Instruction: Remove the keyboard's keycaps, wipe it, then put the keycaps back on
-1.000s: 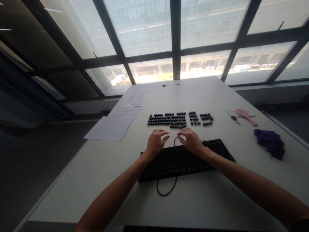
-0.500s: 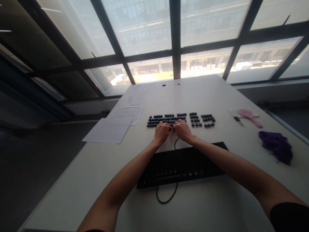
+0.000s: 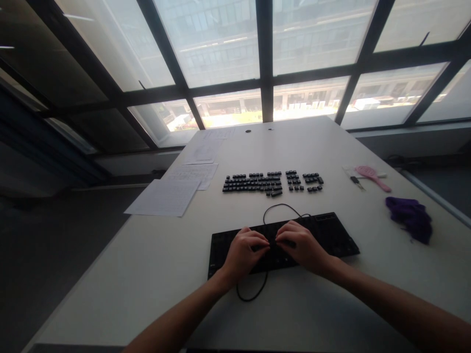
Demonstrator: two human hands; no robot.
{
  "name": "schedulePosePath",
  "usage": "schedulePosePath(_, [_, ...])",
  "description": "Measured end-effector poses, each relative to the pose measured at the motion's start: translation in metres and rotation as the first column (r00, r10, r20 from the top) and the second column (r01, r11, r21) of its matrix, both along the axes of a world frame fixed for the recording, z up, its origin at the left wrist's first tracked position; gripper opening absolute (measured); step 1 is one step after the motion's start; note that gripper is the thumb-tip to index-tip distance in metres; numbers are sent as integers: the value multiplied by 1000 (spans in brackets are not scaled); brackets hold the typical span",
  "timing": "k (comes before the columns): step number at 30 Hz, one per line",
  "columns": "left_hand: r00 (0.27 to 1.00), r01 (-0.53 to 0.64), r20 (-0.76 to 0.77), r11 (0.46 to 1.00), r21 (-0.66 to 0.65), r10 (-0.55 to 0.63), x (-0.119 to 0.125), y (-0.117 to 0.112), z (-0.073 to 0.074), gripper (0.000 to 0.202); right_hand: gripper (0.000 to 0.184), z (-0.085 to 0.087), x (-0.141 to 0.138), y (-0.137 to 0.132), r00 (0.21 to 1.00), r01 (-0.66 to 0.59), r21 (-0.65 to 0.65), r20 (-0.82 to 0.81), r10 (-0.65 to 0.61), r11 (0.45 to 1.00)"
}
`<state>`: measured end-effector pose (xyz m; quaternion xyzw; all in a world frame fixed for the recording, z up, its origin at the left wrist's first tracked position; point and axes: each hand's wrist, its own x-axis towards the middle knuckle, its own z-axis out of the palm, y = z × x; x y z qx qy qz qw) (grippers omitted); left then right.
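Observation:
A black keyboard frame [image 3: 331, 235] with its keycaps off lies on the white table [image 3: 147, 274]. Both my hands rest over its middle. My left hand [image 3: 245, 252] and my right hand [image 3: 301, 247] have curled fingers, and their fingertips meet in a pinch above the frame. What they pinch is dark and too small to name. Several loose black keycaps [image 3: 253, 182] are laid out in rows farther back on the table. The keyboard's black cable [image 3: 279, 208] loops behind the frame and again below it.
Printed paper sheets [image 3: 165, 196] lie at the left of the table. At the right are a pink brush [image 3: 370, 175], a small dark tool [image 3: 356, 181] and a purple cloth [image 3: 410, 218]. Large windows stand beyond the far edge.
Both hands reached forward to the rows of keycaps half a second ago. They have since drawn back toward me onto the keyboard frame, fingertips still pinched together.

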<state>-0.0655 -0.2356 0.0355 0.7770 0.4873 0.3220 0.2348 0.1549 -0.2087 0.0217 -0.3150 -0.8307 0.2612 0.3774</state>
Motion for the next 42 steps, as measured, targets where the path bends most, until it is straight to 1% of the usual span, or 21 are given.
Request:
schedulePosePath(2, [1000, 19, 6, 1000, -11, -19, 4, -13, -7, 9, 11, -7, 3, -16, 1000, -22, -20, -4, 22, 1000])
schedulePosePath(5, [998, 59, 5, 998, 3, -59, 5, -16, -11, 8, 12, -13, 2, -23, 999, -51, -18, 14, 51, 999])
schedulePosePath(9, [996, 83, -22, 996, 40, -82, 5, -15, -11, 8, 13, -14, 1, -21, 997, -66, -4, 37, 66, 998])
schedulePosePath(15, [988, 112, -117, 990, 85, -102, 5, -16, -14, 10, 14, -14, 2, -23, 996, -79, -1, 27, 79, 997])
schedulePosePath(22, [959, 167, -252, 978, 128, -131, 6, -17, -8, 14, 19, -14, 3, -22, 992, -99, 33, 77, 96, 995])
schedulePosePath(26, [953, 173, -276, 973, 151, -126, 6, -19, -8, 18, 22, -14, 1, -22, 991, -104, 41, 86, 100, 994])
schedulePosePath(29, [950, 171, -289, 973, 153, -122, 6, -20, -9, 16, 23, -16, 0, -23, 991, -98, 36, 95, 94, 995])
schedulePosePath(33, [957, 166, -264, 975, 149, -123, 7, -20, -11, 15, 21, -19, 1, -22, 989, -95, 23, 120, 91, 995])
schedulePosePath(35, [958, 168, -256, 975, 148, -126, 7, -20, -11, 16, 21, -17, 2, -22, 986, -98, 18, 135, 95, 995])
schedulePosePath(38, [951, 172, -283, 974, 150, -125, 6, -23, -9, 16, 22, -9, 4, -24, 979, -118, 24, 170, 112, 993])
schedulePosePath(42, [941, 174, -316, 973, 148, -121, 5, -28, -8, 17, 14, 0, 6, -26, 968, -95, 77, 240, 74, 992])
